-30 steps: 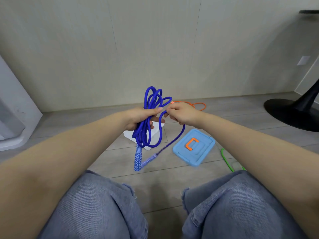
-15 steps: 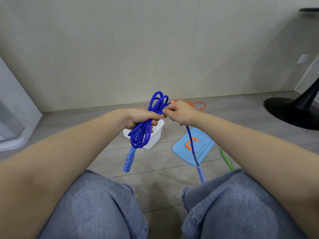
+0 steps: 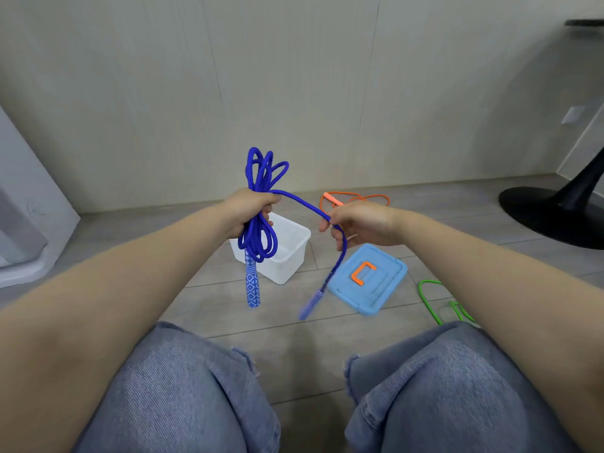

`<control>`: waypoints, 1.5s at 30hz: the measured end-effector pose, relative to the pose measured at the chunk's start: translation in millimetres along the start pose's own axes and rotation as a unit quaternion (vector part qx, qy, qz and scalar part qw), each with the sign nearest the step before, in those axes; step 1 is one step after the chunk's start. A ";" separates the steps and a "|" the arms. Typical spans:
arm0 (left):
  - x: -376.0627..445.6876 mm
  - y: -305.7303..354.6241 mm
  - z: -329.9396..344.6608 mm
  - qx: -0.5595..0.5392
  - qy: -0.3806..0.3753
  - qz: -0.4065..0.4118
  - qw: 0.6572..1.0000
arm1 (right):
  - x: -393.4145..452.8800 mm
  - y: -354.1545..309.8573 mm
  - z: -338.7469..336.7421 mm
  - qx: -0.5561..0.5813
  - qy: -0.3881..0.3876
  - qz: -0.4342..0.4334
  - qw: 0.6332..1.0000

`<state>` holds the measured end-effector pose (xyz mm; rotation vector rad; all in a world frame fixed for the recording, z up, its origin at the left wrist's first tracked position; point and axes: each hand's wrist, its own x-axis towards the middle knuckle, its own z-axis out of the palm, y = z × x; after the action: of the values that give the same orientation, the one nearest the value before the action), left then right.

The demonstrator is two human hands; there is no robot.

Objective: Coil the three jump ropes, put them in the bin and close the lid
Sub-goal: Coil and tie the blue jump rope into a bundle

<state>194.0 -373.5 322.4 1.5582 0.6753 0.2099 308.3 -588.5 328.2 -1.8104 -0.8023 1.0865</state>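
Note:
My left hand (image 3: 250, 209) grips a bundle of loops of the blue jump rope (image 3: 260, 171), held upright above the floor. One patterned blue handle (image 3: 252, 282) hangs straight down from the bundle. My right hand (image 3: 361, 225) pinches the rope's free strand a little to the right; its other handle (image 3: 313, 297) dangles blurred below. Behind the bundle, the white bin (image 3: 287, 256) stands open on the floor. Its light blue lid (image 3: 382, 289) with an orange clip lies flat to the right. An orange rope (image 3: 356, 199) lies near the wall, a green rope (image 3: 431, 299) at my right forearm.
My knees in blue jeans (image 3: 183, 387) fill the bottom of the view. A black round chair base (image 3: 552, 214) stands at the right. A white appliance or panel (image 3: 29, 223) stands at the left. The beige wall (image 3: 294, 93) closes the floor behind the bin.
My hands have moved apart: the right hand slid right and down along the free strand, while the left hand raised the bundle upright. The loose handle swung from my right knee toward the lid.

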 end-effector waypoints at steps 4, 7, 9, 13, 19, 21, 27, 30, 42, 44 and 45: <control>2.6 -2.3 8.9 -0.091 0.021 -0.018 0.995 | 5.2 -0.1 1.9 -0.015 0.002 0.020 1.000; 4.1 -1.2 8.3 -0.139 0.026 -0.031 0.989 | 2.6 8.6 -2.1 -0.063 0.006 0.044 0.997; 6.5 -1.7 2.4 -0.140 0.036 -0.031 0.989 | -1.8 13.8 -7.9 -0.049 0.004 0.059 0.997; 5.6 -1.6 -2.6 -0.186 0.030 -0.021 0.982 | -7.2 10.2 -17.2 0.057 -0.032 0.075 0.995; -23.1 22.5 4.6 -0.217 -0.150 0.019 0.965 | -10.5 5.6 -9.5 -0.034 -0.151 0.198 0.968; -35.5 24.5 13.2 -0.125 -0.264 -0.015 0.956 | -5.9 12.2 -2.6 -0.131 -0.158 0.237 0.950; -73.4 19.4 72.0 0.285 -0.484 -0.084 0.823 | -4.1 9.5 8.7 -0.231 0.063 0.112 0.964; -74.4 -0.6 87.9 0.535 -0.423 -0.072 0.728 | 7.3 -0.9 3.2 -0.271 0.153 0.039 0.949; -27.7 -20.4 44.6 0.672 -0.118 0.081 0.726 | -21.1 -55.7 32.6 0.060 -0.161 0.009 0.985; -21.7 -13.7 26.1 0.614 -0.076 0.097 0.779 | -23.5 -38.4 42.6 0.048 -0.240 0.066 0.967; -20.9 -8.5 18.7 0.586 -0.062 0.099 0.802 | -22.6 -28.1 48.3 0.043 -0.273 0.099 0.956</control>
<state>184.3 -400.7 317.4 2.8181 0.5351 -0.2254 252.6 -578.9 349.1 -1.5523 -0.8810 1.7701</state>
